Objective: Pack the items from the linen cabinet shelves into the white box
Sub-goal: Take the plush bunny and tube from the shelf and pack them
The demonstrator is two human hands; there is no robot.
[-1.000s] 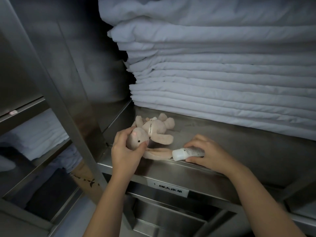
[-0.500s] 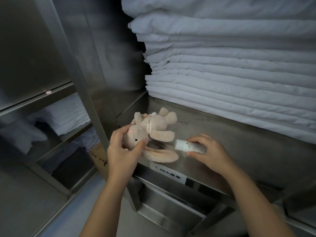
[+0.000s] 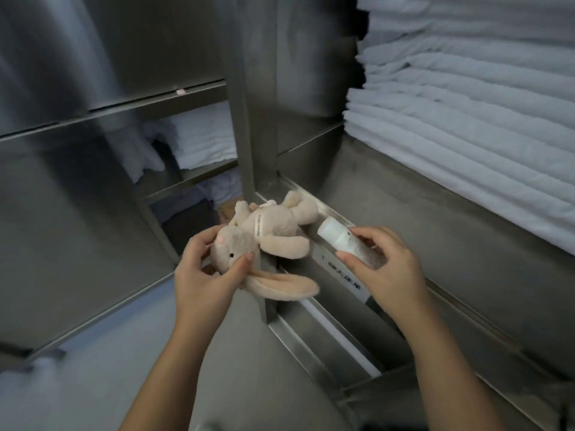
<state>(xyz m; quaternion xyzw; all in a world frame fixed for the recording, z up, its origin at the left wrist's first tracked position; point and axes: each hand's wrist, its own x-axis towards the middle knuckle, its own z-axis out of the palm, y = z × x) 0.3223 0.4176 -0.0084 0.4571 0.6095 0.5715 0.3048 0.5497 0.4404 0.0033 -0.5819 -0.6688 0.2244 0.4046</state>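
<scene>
- The left hand (image 3: 202, 276) holds a beige toy rabbit (image 3: 269, 227) by its head. Its fingers (image 3: 199, 244) curl round the back of the head, and the thumb presses on the cheek just beside the black eye.
- The rabbit lies tilted, with its body stretched up and away from the hand toward the front left corner of the metal shelf (image 3: 420, 209). Its feet are at that corner, next to the upright cabinet post (image 3: 249, 119); whether they touch the shelf cannot be told.
- One long ear droops out to the right below the left thumb, and the other lies across the body's lower side. A pale ribbon with small writing runs round the rabbit's body.
- The right hand (image 3: 389, 272) grips a small white bottle (image 3: 337, 239). The thumb is underneath and the curled fingers (image 3: 370, 233) are on top. The capped end points up and left, toward the rabbit.
- The bottle is in front of the shelf's front edge, near the rabbit's body but not touching it.
- A white label strip (image 3: 342, 276) with dark characters is fixed to the shelf's front edge, partly hidden by the right hand.
- A tall stack of folded white sheets (image 3: 466, 126) fills the back and right of the same shelf, well apart from both hands.
- To the left of the post, lower shelves hold more white linen (image 3: 202, 135), with darker folded cloth on the level below.
- Both forearms are bare and reach in from the bottom of the view.
</scene>
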